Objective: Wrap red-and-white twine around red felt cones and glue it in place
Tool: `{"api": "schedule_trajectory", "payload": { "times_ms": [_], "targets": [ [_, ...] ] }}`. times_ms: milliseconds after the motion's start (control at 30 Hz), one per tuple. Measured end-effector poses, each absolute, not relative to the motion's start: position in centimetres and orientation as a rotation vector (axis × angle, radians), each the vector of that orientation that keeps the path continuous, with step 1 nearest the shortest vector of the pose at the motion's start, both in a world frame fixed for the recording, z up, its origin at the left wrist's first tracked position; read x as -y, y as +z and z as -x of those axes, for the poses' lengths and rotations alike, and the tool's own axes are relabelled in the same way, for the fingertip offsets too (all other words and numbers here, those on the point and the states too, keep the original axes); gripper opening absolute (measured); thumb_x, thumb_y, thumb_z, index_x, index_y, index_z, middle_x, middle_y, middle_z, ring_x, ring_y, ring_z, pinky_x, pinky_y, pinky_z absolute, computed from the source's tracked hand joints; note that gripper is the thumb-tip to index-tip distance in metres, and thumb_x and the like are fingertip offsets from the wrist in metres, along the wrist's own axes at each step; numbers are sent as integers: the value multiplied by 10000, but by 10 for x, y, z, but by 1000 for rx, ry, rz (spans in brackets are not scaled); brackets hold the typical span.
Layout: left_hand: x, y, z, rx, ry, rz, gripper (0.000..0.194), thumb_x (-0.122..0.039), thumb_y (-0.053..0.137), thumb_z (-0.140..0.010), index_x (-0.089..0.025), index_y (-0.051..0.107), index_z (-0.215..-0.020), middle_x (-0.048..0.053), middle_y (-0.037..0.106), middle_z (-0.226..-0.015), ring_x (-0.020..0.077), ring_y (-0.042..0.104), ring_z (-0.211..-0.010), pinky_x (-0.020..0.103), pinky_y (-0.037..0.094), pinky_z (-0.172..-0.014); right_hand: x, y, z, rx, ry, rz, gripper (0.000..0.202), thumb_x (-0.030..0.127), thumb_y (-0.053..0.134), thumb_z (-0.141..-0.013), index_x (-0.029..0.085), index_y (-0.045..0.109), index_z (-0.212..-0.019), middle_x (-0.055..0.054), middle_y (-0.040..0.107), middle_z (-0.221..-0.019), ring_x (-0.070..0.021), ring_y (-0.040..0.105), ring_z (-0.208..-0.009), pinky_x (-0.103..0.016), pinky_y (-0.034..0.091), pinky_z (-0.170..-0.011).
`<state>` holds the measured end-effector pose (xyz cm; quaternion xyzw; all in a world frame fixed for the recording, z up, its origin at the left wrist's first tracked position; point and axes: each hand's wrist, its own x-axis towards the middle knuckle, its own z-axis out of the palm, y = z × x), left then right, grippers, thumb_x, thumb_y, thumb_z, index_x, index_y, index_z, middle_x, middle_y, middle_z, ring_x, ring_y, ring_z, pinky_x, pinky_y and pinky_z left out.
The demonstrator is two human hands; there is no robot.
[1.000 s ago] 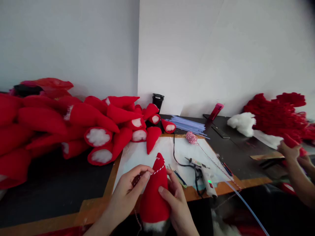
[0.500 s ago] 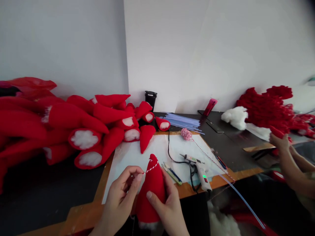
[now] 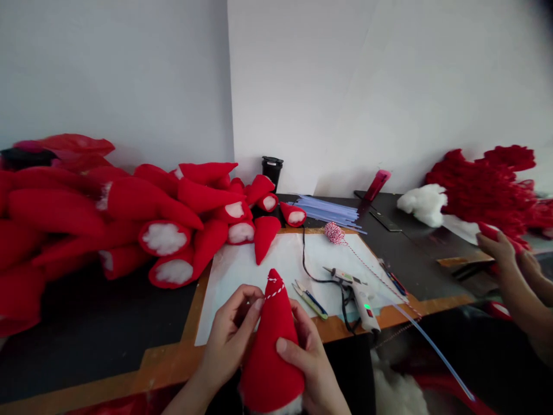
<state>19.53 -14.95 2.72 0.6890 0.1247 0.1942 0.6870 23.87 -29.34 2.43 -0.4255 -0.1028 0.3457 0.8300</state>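
A red cone-shaped stuffed felt piece [image 3: 273, 346] stands tip up in front of me, with white stuffing at its wide bottom. My right hand [image 3: 311, 360] is closed around its right side, thumb across the front. A red-and-white twisted cord [image 3: 275, 291] wraps the cone near its tip. At the cone's left, my left hand [image 3: 235, 328] pinches the cord between thumb and forefinger. Just beyond my right hand lie green-handled thread snips [image 3: 311, 304]. A white glue gun [image 3: 358, 297] with a lit green light rests to their right.
Many stuffed red cones [image 3: 151, 202] are heaped on the left. A ball of cord [image 3: 334, 233], clear glue sticks [image 3: 330, 212], a black cup [image 3: 272, 172] and a phone [image 3: 384, 220] are behind. A co-worker's hands [image 3: 503, 251] hold red fabric at right, near white stuffing [image 3: 422, 204].
My left hand has carried the cord around to the cone's left side, so it lies closer against the felt. The cone has risen slightly, showing more of its bottom. The view has shifted left.
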Motion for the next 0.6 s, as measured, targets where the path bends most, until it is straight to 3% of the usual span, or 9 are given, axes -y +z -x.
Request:
{"api": "schedule_trajectory", "payload": {
  "times_ms": [333,600],
  "targets": [
    [158,16,-193,-273,406,-1385,313,-489,628,-906,-186,572,-851,-10,564,-746,123,497,-665,207,402,-602,297,8,-241,129,811,850,687,364,859,-580,219,679,-1227,-63,772,-1042,-241,740,-803,-326,582,-725],
    [160,15,-195,-283,381,-1301,340,-519,638,-888,-188,565,-872,-20,564,-730,126,503,-646,218,396,-596,292,9,-239,211,811,871,660,378,856,-654,255,645,-1267,-48,732,-1188,-244,716,-979,-333,555,-863]
  ]
}}
